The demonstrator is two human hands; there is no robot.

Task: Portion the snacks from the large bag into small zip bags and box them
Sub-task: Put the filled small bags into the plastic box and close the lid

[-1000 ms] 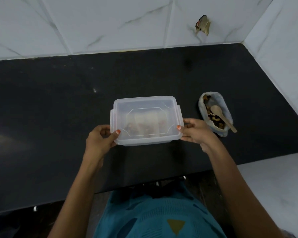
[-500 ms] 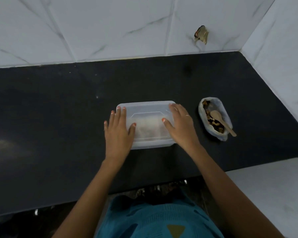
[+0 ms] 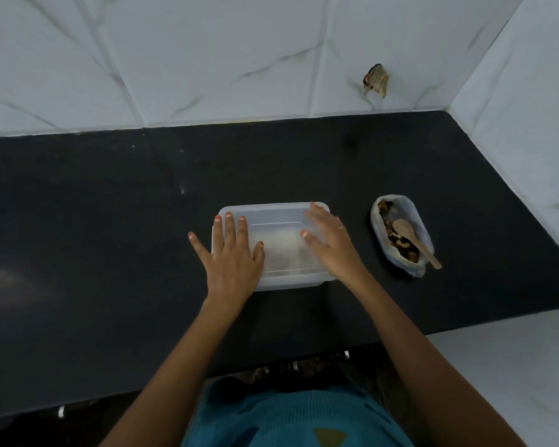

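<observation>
Box (image 3: 291, 282): lidded, on counter (image 3: 110, 237).
Left hand (image 3: 234, 256): flat, fingers spread, pressing lid (image 3: 278, 214).
Right hand (image 3: 331, 245): flat on lid.
Large bag (image 3: 415, 217): beside box, snacks (image 3: 404, 251) left, spoon (image 3: 413, 240) inside.
Progress: likely near end, sealing.

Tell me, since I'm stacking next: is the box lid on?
On: lid covers the box; left hand and right hand lie flat on it.

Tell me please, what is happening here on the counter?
A person lays both hands flat on the lid of a plastic box on the black counter. The left hand is on its left part and the right hand on its right, as if pressing it shut. To the right, apart from the box, the open snack bag lies with a wooden spoon in it.
</observation>
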